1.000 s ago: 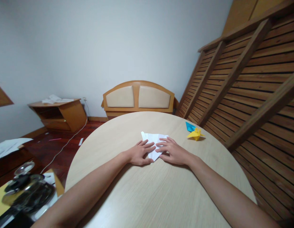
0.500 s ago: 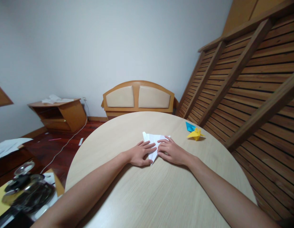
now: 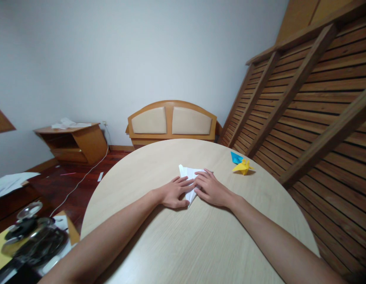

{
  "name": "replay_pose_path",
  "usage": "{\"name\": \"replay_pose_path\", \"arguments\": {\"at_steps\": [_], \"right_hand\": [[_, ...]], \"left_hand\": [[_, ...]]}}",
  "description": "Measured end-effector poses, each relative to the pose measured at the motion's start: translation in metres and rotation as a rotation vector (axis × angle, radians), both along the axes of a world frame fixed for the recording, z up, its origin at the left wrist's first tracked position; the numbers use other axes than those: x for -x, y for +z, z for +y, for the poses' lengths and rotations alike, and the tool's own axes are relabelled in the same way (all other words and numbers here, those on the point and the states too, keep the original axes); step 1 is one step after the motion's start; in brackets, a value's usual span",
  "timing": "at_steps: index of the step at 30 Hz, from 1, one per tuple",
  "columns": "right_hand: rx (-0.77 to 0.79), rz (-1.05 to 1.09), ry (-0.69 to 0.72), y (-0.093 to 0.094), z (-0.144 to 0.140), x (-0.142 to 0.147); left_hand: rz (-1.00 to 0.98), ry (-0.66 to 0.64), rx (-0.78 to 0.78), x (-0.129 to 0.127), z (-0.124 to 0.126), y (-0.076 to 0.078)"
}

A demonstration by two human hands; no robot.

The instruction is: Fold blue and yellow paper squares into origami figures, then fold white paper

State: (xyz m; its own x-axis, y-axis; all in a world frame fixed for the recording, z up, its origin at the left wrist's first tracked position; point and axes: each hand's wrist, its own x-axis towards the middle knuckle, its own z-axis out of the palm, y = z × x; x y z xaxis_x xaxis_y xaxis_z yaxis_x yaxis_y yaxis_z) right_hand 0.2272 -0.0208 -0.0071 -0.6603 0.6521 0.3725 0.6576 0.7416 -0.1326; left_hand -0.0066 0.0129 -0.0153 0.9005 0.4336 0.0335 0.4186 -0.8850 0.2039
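Note:
A folded white paper (image 3: 189, 174) lies flat on the round light-wood table (image 3: 188, 244), its point aimed toward me. My left hand (image 3: 173, 192) rests palm down on the paper's left side, fingers spread and pressing it. On the right side, my right hand (image 3: 210, 188) presses the paper flat, with its fingertips near the middle crease. Both hands cover much of the sheet. A yellow folded paper figure (image 3: 243, 167) and a blue one (image 3: 236, 158) sit further right on the table.
A padded wooden headboard (image 3: 172, 123) stands behind the table. A slatted wooden frame (image 3: 307, 102) leans along the right. A low wooden cabinet (image 3: 73, 142) sits far left, a white cable (image 3: 82, 179) runs over the floor, and glass items (image 3: 32, 236) are near left.
My right hand has slid left across the paper, covering more of its right flap. The paper's visible part has grown narrower. My left hand has stayed in place.

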Motion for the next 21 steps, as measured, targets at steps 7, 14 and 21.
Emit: {"name": "replay_pose_path", "arguments": {"at_steps": [7,14,21], "right_hand": [[0.017,0.042,-0.074,-0.012,0.004,0.001],[0.118,0.077,-0.109,-0.016,0.006,-0.001],[0.212,0.092,-0.201,-0.023,0.011,-0.006]], "left_hand": [[-0.025,0.004,-0.003,0.001,-0.001,0.000],[-0.024,0.033,0.023,0.002,0.000,-0.002],[-0.066,0.043,0.023,0.000,0.000,-0.004]]}}
